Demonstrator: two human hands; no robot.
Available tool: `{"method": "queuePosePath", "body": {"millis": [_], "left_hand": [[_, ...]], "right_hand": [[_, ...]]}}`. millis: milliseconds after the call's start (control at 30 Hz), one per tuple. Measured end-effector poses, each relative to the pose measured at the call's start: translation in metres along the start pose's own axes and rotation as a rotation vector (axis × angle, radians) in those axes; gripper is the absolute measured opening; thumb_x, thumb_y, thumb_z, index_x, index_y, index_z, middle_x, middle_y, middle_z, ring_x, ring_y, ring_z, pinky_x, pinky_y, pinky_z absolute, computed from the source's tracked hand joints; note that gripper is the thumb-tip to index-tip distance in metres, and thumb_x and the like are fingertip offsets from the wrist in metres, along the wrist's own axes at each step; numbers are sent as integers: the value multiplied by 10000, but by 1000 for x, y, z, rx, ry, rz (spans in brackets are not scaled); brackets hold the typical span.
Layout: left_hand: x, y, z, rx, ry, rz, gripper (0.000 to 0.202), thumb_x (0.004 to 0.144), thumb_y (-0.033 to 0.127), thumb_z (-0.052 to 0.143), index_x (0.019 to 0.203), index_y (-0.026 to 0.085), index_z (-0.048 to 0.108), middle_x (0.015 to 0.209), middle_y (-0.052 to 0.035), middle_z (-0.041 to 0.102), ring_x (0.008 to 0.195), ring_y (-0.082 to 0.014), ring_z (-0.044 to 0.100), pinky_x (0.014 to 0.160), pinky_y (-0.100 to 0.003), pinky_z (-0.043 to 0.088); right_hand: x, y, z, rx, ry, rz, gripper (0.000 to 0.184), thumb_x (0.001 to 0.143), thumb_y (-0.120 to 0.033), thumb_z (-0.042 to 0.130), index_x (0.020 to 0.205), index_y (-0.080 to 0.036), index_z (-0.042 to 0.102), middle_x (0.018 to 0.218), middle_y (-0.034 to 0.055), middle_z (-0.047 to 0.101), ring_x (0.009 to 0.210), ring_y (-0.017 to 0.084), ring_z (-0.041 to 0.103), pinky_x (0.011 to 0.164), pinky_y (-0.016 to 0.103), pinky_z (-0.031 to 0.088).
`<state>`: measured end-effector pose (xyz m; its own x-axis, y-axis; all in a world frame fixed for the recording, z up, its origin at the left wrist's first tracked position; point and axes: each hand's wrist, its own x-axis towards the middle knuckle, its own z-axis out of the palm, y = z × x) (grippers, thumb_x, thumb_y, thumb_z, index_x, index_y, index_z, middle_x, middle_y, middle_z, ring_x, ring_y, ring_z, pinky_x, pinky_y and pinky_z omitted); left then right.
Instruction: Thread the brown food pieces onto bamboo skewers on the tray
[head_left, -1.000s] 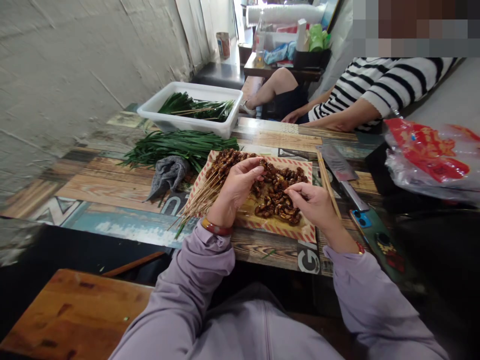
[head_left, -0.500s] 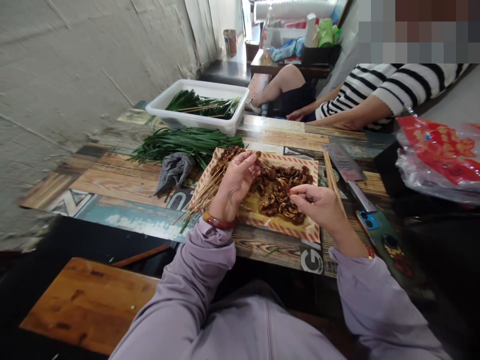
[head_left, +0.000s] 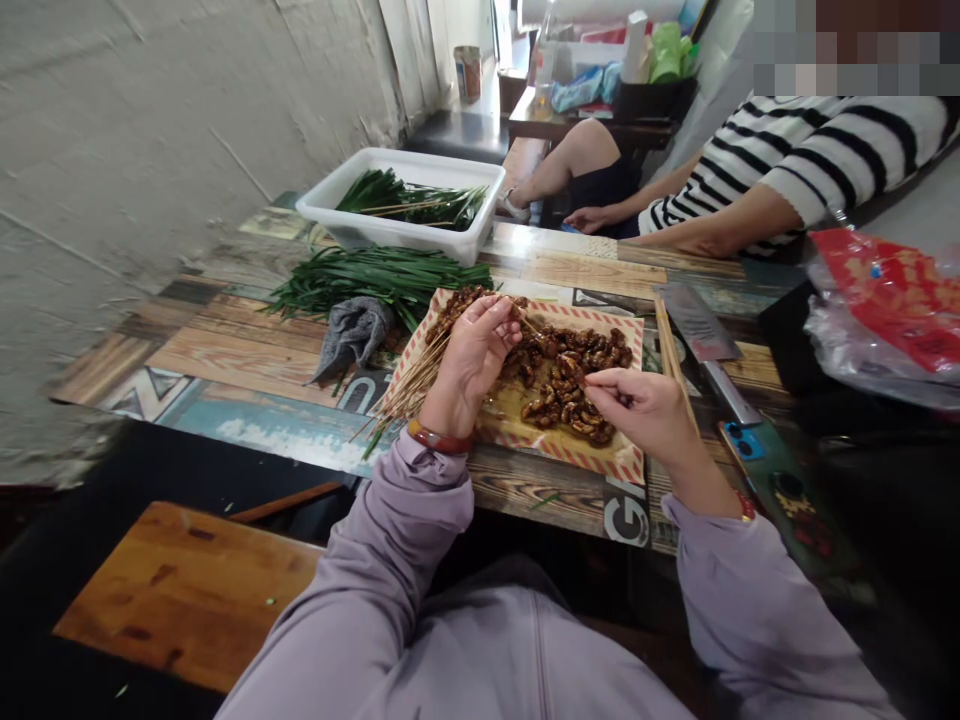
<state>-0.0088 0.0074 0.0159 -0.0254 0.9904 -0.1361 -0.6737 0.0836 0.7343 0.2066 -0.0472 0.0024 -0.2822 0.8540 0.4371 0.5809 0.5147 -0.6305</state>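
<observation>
A paper-lined tray (head_left: pixel 559 452) with a red striped edge lies on the patterned wooden table (head_left: pixel 225 360). It holds a heap of glazed brown pieces (head_left: pixel 574 375) and a row of loaded bamboo skewers (head_left: pixel 420 375) along its left side. My left hand (head_left: pixel 472 365) hovers over the skewers with its fingers curled, pinching a thin skewer. My right hand (head_left: pixel 641 410) sits at the heap's right edge, fingers pinched on the same skewer or a brown piece; I cannot make out which.
Loose green chives (head_left: pixel 375 280) and a grey cloth (head_left: pixel 352 335) lie left of the tray, behind them a white tub (head_left: pixel 405 235) of chives. A cleaver (head_left: pixel 697 335), chopsticks (head_left: pixel 671 350) and a phone (head_left: pixel 780 495) lie to the right. A person in a striped sleeve (head_left: pixel 810 160) sits opposite.
Both hands stay over the tray with only small finger shifts. The camera has drifted, so the scene sits slightly further right and the tray a little higher.
</observation>
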Motion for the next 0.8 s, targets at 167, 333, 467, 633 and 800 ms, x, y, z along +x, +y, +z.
{"method": "queuePosePath", "body": {"millis": [167, 333, 467, 633, 800], "left_hand": [[-1, 0, 0, 4, -28, 14, 192, 733, 173, 737, 781, 171, 551, 653, 48, 595, 550, -46, 550, 555, -174, 442], [2, -2, -2, 5, -34, 18, 236, 696, 167, 768, 791, 178, 552, 649, 63, 591, 538, -39, 548, 550, -168, 442], [4, -4, -4, -1, -60, 34, 269, 672, 177, 794, 796, 182, 555, 658, 69, 593, 532, -36, 555, 545, -168, 447], [3, -4, -3, 39, -50, 53, 259, 689, 197, 791, 790, 178, 553, 678, 54, 612, 560, -37, 567, 561, -163, 448], [2, -4, -4, 51, -58, 71, 270, 684, 207, 794, 797, 172, 551, 698, 43, 628, 567, -40, 567, 559, -166, 442]], "right_hand": [[0, 0, 1, 17, 16, -10, 137, 827, -281, 632, 830, -227, 758, 771, 19, 760, 600, 150, 672, 576, 263, 513], [-1, 2, 1, 9, 3, 22, 146, 828, -304, 627, 847, -240, 756, 783, 18, 761, 603, 154, 669, 569, 271, 515], [-1, 2, 1, 5, 3, 15, 145, 831, -304, 626, 850, -242, 755, 805, 23, 764, 627, 161, 680, 584, 276, 523], [-1, 2, 1, -16, 0, -5, 151, 842, -297, 610, 836, -249, 754, 810, 24, 765, 655, 167, 693, 609, 282, 535], [0, 1, 1, -17, -8, -15, 153, 843, -279, 604, 834, -249, 753, 822, 22, 768, 684, 171, 704, 633, 286, 545]]}}
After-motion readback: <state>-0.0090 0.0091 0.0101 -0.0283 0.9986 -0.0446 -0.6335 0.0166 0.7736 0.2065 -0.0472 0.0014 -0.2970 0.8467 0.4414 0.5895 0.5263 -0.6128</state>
